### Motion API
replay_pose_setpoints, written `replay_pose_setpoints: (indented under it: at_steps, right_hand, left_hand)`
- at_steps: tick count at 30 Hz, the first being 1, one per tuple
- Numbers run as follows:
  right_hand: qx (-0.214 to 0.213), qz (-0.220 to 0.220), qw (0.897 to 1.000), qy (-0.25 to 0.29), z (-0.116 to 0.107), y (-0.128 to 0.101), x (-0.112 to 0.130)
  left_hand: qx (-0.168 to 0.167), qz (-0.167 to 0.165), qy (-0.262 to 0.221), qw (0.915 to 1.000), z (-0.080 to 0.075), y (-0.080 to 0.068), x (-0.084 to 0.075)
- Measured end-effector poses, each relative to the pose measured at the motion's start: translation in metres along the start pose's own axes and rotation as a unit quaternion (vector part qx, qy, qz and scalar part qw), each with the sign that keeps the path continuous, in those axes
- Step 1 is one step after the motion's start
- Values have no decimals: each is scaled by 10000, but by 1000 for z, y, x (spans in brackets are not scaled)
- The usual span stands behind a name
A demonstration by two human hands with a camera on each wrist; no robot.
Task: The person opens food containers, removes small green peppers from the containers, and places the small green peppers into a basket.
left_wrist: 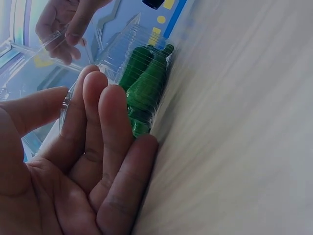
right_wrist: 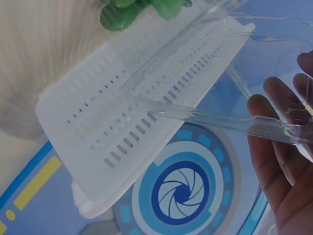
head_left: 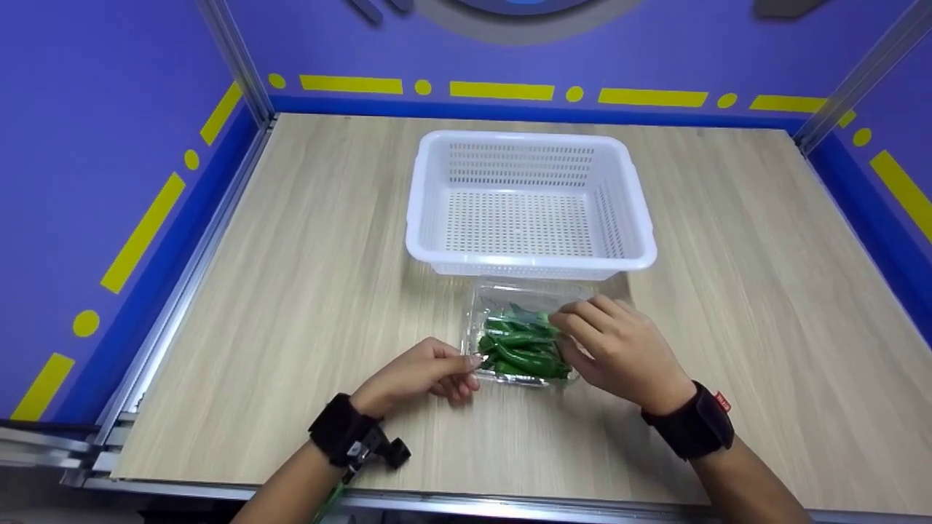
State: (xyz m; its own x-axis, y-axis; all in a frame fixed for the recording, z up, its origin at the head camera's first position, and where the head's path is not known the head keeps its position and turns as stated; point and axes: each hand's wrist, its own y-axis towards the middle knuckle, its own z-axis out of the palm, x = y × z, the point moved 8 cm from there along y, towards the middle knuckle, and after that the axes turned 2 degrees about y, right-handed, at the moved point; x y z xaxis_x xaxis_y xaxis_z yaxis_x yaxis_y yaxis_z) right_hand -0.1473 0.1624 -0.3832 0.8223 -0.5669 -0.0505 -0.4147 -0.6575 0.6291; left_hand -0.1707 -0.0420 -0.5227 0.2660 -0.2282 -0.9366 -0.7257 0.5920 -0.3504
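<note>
A clear plastic clamshell box (head_left: 510, 300) of green chili peppers (head_left: 520, 349) lies on the wooden table just in front of a white perforated basket (head_left: 528, 268). My left hand (head_left: 470, 362) pinches the box's left edge between thumb and fingers; the left wrist view shows that hand (left_wrist: 73, 90) at the clear rim beside the peppers (left_wrist: 144, 83). My right hand (head_left: 564, 320) reaches over the box from the right and grips its clear lid (right_wrist: 220, 117), with its fingers (right_wrist: 281, 161) curled behind the plastic. The right hand (left_wrist: 68, 27) also shows at the lid in the left wrist view.
The basket (right_wrist: 137, 127) holds nothing and stands mid-table. Bare wooden table (head_left: 291, 255) spreads to both sides. Blue walls with yellow markings and metal rails (head_left: 182, 276) enclose the table on the left, back and right.
</note>
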Motion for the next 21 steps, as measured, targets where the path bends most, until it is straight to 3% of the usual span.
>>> replay_pose_setpoints:
  at_steps: [9, 16, 21]
  right_hand:
    - [-502, 57, 9987, -80, -13, 2, -4]
    - [-961, 335, 9947, 116, -25, 1, -12]
    - [-1052, 547, 9923, 367, -29, -1, -19]
  left_hand:
    - [20, -113, 14, 9999, -1, -4, 3]
    - [-85, -171, 175, 9997, -5, -4, 4]
    - [-179, -163, 187, 9995, -9, -4, 4]
